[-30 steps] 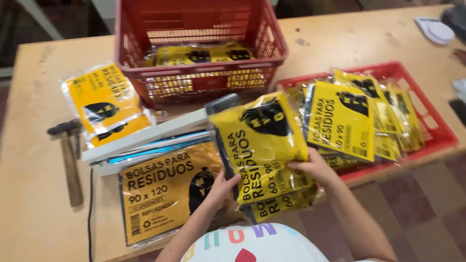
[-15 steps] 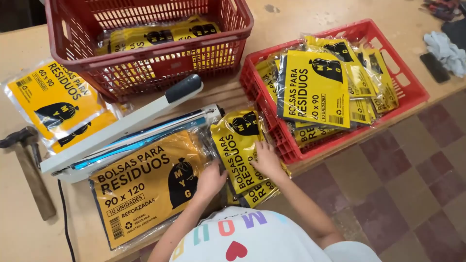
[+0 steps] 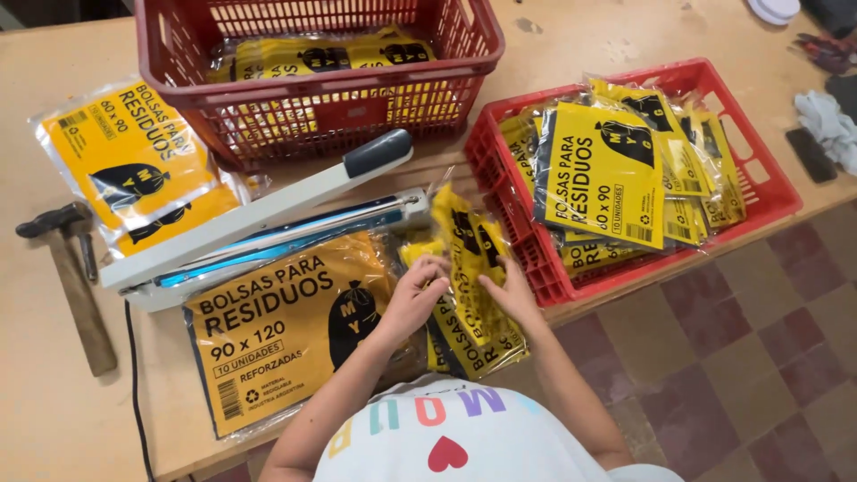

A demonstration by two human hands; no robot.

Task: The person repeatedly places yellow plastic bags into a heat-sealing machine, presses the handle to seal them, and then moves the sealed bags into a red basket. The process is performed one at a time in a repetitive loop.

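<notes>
Here both hands grip one yellow bag packet (image 3: 469, 286) upright at the desk (image 3: 54, 393) edge: left hand (image 3: 418, 287) and right hand (image 3: 507, 287) closed on its sides, beside the heat sealer (image 3: 268, 214).

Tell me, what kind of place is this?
Probably a small packing workshop. A heat sealer sits on the wooden table, red baskets hold yellow bag packets, and both hands hold another packet.

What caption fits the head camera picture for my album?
Both hands, left hand and right hand, hold yellow bag packs beside a heat sealer and red tray.
</notes>
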